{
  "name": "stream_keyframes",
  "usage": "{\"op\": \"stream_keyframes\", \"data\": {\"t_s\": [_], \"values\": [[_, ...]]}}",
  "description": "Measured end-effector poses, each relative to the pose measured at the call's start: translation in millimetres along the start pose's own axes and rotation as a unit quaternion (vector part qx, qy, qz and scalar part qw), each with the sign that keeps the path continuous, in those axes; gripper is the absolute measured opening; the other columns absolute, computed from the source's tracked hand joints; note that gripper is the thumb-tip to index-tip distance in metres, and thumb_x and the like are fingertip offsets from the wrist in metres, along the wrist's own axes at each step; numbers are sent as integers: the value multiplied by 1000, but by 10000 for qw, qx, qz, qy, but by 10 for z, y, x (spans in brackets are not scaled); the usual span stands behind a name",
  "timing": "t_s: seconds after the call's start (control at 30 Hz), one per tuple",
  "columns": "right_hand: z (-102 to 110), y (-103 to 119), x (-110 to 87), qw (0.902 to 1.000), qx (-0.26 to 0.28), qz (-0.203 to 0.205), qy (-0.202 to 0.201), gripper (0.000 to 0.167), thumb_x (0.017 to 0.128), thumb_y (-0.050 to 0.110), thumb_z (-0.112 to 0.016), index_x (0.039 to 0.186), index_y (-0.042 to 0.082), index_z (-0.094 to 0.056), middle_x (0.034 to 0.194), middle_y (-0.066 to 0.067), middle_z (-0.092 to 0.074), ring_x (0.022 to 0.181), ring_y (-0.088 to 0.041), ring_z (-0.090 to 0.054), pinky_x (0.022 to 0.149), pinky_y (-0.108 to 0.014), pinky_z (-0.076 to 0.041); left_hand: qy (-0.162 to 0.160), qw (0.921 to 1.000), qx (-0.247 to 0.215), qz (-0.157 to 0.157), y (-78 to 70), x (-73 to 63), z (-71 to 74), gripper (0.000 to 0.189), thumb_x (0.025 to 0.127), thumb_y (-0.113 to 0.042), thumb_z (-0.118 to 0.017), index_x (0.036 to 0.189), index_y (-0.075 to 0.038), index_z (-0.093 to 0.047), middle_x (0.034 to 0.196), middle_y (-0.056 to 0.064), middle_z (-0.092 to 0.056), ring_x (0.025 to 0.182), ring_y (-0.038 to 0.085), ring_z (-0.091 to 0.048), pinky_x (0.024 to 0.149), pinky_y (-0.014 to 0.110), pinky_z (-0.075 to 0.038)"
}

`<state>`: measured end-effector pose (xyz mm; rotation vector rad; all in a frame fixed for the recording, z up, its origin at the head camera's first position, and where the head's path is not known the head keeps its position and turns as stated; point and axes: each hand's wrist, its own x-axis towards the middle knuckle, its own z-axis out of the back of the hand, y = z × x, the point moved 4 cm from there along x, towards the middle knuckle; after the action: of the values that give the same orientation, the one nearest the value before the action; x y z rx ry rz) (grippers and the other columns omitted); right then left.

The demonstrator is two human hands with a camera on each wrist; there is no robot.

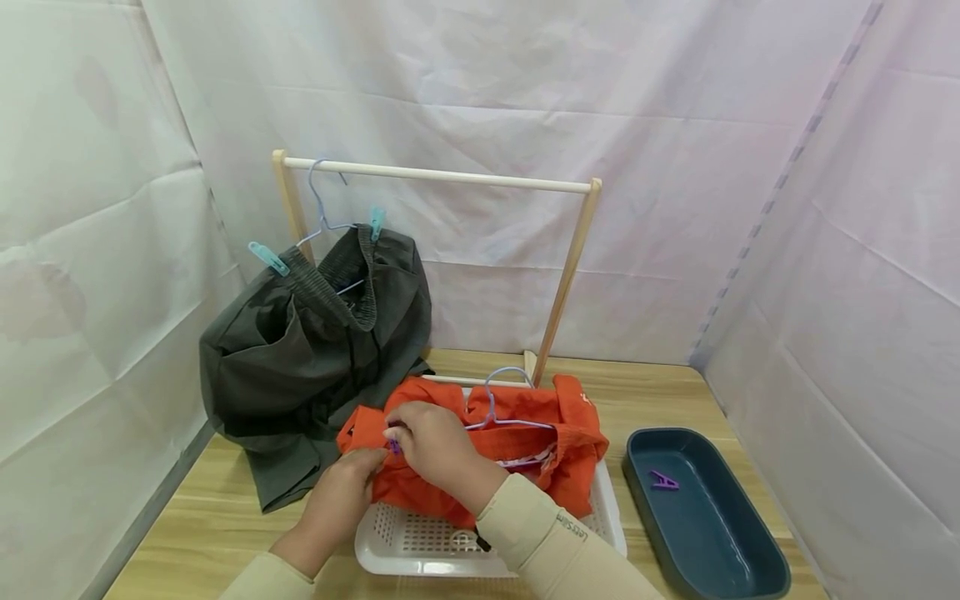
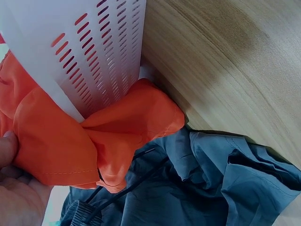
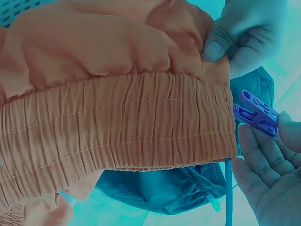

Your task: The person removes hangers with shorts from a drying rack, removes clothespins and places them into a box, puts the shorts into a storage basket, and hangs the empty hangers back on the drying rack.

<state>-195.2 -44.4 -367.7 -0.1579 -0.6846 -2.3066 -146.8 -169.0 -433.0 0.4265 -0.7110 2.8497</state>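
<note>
Orange shorts [image 1: 585, 467] with a gathered elastic waistband [image 3: 117, 125] lie bunched over a white perforated basket [image 1: 427, 565]. My left hand [image 1: 341, 496] pinches the cloth near the waistband's end, thumb [image 3: 214, 51] on top. In my right hand [image 1: 438, 446], thumb and fingers pinch a purple clothespin [image 3: 257, 113], its jaw end right at the waistband's edge. A pale lavender hanger [image 1: 517, 423] lies across the shorts, hook upward. Part of the hanger is hidden behind my right hand and the cloth.
Dark grey pants [image 1: 330, 350] hang at left from another hanger [image 1: 321, 208] by light blue clothespins [image 1: 268, 257] on a wooden rack [image 1: 450, 175]. At right, a dark blue tray [image 1: 712, 533] holds a purple clothespin [image 1: 663, 481]. Cloth walls [image 1: 862, 275] surround the table.
</note>
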Motion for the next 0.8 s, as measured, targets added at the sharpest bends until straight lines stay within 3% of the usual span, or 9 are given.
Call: {"op": "stream_keyframes", "data": {"t_s": [0.4, 0.57, 0.8], "values": [[87, 2, -60, 9989, 360, -218, 197, 34, 90, 29, -68, 118, 9, -63, 113, -2, -64, 100, -14, -61, 88, -25, -53, -77, 9999, 58, -42, 0, -1, -7, 25, 77, 11, -71, 98, -4, -71, 92, 6, -69, 85, 21, -65, 76, 38, -57], [140, 20, -104, 9988, 448, -111, 171, 38, 91, 28, -68, 123, 9, -61, 120, -3, -63, 107, -15, -61, 91, -26, -52, -140, 9998, 77, -108, -4, -6, -10, 26, 77, 11, -71, 99, -4, -72, 92, 6, -69, 85, 21, -66, 75, 37, -57], [197, 43, -173, 9986, 492, 164, 67, 36, 91, 26, -68, 122, 9, -61, 118, -1, -63, 107, -12, -60, 91, -23, -51, -100, 9999, 74, -29, -1, -7, -14, 29, 77, 11, -71, 102, -4, -72, 96, 8, -70, 88, 23, -67, 78, 39, -57]]}}
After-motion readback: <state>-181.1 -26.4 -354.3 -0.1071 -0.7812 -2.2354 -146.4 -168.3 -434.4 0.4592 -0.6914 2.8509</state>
